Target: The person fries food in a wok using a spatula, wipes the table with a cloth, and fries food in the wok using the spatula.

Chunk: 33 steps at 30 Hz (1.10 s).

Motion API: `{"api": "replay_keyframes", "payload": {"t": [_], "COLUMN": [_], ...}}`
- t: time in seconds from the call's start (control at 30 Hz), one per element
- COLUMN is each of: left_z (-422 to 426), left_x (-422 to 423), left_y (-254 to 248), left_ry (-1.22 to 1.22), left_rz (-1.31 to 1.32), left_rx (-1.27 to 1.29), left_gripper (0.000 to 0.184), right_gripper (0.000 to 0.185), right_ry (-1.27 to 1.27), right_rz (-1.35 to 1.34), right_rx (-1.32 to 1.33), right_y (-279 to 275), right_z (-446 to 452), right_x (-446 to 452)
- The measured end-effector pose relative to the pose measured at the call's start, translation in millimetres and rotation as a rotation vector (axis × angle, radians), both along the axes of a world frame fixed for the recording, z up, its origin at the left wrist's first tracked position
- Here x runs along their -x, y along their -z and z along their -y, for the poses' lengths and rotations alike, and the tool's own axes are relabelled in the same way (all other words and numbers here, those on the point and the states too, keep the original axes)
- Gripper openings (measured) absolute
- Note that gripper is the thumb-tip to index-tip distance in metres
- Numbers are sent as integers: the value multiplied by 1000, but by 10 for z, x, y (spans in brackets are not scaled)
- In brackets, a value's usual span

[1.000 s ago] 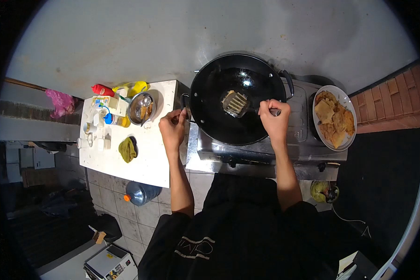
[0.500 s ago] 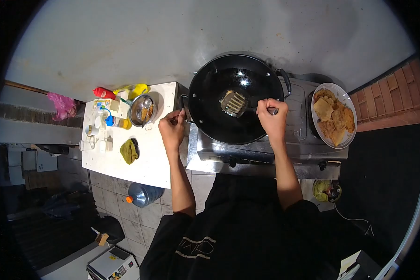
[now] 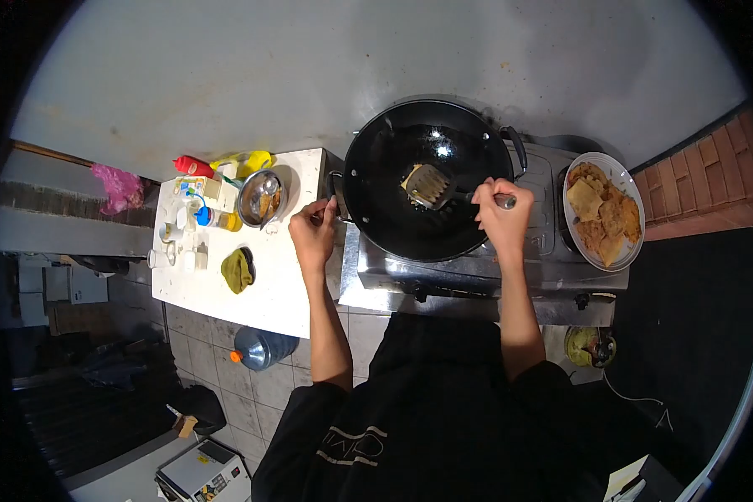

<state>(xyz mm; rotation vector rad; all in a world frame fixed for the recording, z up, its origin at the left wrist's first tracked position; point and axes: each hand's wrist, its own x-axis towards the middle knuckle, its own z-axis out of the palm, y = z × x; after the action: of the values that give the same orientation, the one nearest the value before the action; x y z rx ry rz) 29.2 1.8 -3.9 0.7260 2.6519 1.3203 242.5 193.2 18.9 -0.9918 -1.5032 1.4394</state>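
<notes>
A large black wok (image 3: pixel 389 226) sits on the stove. My left hand (image 3: pixel 313 238) is closed at the wok's left side handle (image 3: pixel 335 189), its fingertips gripping it. In my right hand (image 3: pixel 505 216) is the handle of a slotted spatula (image 3: pixel 431 186), whose metal head lies in the middle of the wok. A small yellowish piece of food (image 3: pixel 411 179) shows beside and partly under the spatula head. The wok's inner surface looks shiny.
A white oval plate (image 3: pixel 637 188) of fried flat pieces stands right of the wok on the metal stove (image 3: pixel 510 289). The white table (image 3: pixel 272 289) at left holds a steel bowl (image 3: pixel 244 197), bottles, jars and a green cloth (image 3: pixel 237 271). A water jug (image 3: pixel 263 347) lies below.
The spatula head has drawn slightly to the right and tilted, showing more of the food's left edge. My right hand has turned a little with it. My left hand stays at the handle.
</notes>
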Motion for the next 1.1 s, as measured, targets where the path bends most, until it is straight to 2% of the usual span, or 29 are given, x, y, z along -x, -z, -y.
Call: {"api": "replay_keyframes", "payload": {"t": [0.1, 0.37, 1.1], "left_z": [-6, -9, -1], "left_x": [-24, -51, -145], "left_y": [-16, -64, -46], "left_ry": [-11, -21, -44], "left_rz": [-12, 45, -58], "left_rx": [-9, 47, 18], "left_gripper": [30, 32, 31], "right_gripper": [32, 25, 23], "right_ry": [-13, -20, 3], "right_rz": [-11, 20, 17], "right_rx": [7, -234, -196], "right_y": [-11, 230, 249], "right_z": [-13, -50, -42], "right_x": [-59, 92, 54]}}
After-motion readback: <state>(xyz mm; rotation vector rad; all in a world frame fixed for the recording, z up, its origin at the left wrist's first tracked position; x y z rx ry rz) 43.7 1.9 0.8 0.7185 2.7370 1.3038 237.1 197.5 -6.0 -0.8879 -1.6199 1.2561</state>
